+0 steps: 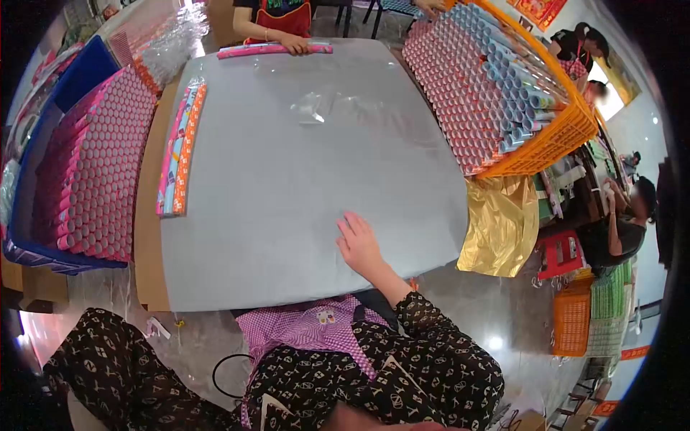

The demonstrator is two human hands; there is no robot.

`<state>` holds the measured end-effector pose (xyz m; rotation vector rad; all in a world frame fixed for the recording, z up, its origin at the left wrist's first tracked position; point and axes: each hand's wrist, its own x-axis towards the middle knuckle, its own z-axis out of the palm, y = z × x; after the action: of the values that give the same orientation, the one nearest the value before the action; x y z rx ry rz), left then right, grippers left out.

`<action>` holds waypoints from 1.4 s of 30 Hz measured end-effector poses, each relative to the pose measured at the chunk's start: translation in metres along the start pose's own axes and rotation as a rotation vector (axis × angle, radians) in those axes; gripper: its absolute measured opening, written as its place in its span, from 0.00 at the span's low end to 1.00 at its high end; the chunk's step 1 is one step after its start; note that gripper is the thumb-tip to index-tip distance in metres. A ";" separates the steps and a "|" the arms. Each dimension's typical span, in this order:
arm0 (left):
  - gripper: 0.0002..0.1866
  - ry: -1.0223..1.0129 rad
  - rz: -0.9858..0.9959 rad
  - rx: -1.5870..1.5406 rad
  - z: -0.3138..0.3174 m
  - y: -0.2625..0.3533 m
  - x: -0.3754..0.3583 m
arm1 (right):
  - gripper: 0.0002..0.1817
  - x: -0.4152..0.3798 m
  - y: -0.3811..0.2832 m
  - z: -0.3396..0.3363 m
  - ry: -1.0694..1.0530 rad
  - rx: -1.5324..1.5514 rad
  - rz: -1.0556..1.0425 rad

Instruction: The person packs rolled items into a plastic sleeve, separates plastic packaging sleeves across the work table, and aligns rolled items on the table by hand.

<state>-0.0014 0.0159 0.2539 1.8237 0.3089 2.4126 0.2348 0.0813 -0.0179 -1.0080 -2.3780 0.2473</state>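
My right hand is over the near part of the grey table, its fingers stretched out and holding nothing. My left hand is out of view; only the patterned black sleeve shows at the lower left. Along the table's left side lie three long rolls side by side, pink, blue and orange, with a shiny wrap. A clear plastic film rests on the far half of the tabletop. At the far edge, another person's hand lies on a pink and blue roll.
A blue crate on the left is stacked with pink rolls. At the right stands an orange crate full of red and blue rolls. Gold foil hangs by the table's right corner. More people work at the right.
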 end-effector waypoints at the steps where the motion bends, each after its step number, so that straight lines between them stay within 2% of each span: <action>1: 0.28 0.007 0.011 0.024 -0.003 0.002 0.000 | 0.23 -0.001 0.000 0.000 -0.001 -0.002 -0.002; 20: 0.27 0.222 0.179 0.435 -0.045 0.012 -0.011 | 0.24 -0.005 0.002 0.004 -0.051 -0.005 0.034; 28: 0.28 0.221 0.094 0.746 -0.065 0.069 -0.027 | 0.22 -0.002 0.003 0.003 -0.027 -0.005 0.013; 36: 0.29 0.249 0.181 1.070 -0.072 0.105 -0.020 | 0.22 -0.001 0.004 0.002 -0.028 0.033 -0.002; 37: 0.29 0.247 0.186 1.074 -0.074 0.092 -0.034 | 0.22 0.000 0.007 0.001 -0.016 0.045 -0.007; 39: 0.16 -0.055 -0.489 1.148 -0.085 0.038 -0.107 | 0.21 0.007 0.015 -0.004 -0.041 0.132 0.029; 40: 0.14 -0.027 -0.664 1.140 -0.098 0.020 -0.150 | 0.20 0.011 0.019 -0.006 -0.065 0.217 0.068; 42: 0.13 0.024 -0.962 1.006 -0.098 0.003 -0.202 | 0.19 0.018 0.029 -0.003 0.014 0.154 0.057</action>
<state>-0.0397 -0.0373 0.0389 1.2609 2.0882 1.6015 0.2439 0.1145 -0.0183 -1.0020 -2.2810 0.4368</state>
